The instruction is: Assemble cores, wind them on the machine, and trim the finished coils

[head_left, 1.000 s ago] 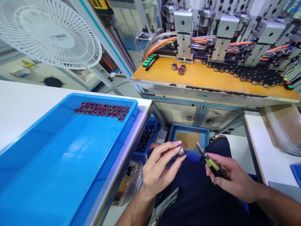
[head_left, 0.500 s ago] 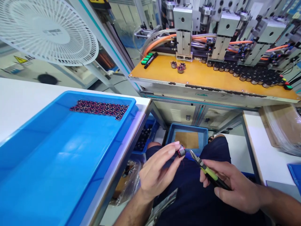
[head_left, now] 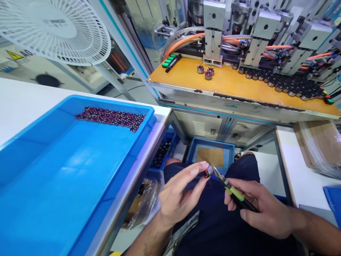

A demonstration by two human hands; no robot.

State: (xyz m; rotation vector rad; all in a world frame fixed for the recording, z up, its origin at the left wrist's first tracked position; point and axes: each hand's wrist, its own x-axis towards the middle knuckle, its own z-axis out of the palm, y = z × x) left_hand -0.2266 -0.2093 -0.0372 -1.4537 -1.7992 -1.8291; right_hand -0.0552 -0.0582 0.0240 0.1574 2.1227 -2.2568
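Observation:
My left hand (head_left: 181, 192) pinches a small round metal part with red windings (head_left: 208, 172) between thumb and fingers, held over my lap. My right hand (head_left: 262, 208) grips small cutters with a yellow-green and black handle (head_left: 234, 193). The cutter tips touch the right side of the part. Both hands hover above my dark trousers, in front of a small blue bin on the floor.
A big blue tray (head_left: 66, 170) on the white table at left holds several small wound parts (head_left: 112, 117) along its far wall. An orange machine shelf (head_left: 239, 85) ahead carries three loose parts (head_left: 205, 72), rows of dark parts and markers. A white fan (head_left: 53, 28) stands upper left.
My right hand has brought the cutters leftward until the tips meet the part in my left hand. Both hands sit slightly lower and closer together.

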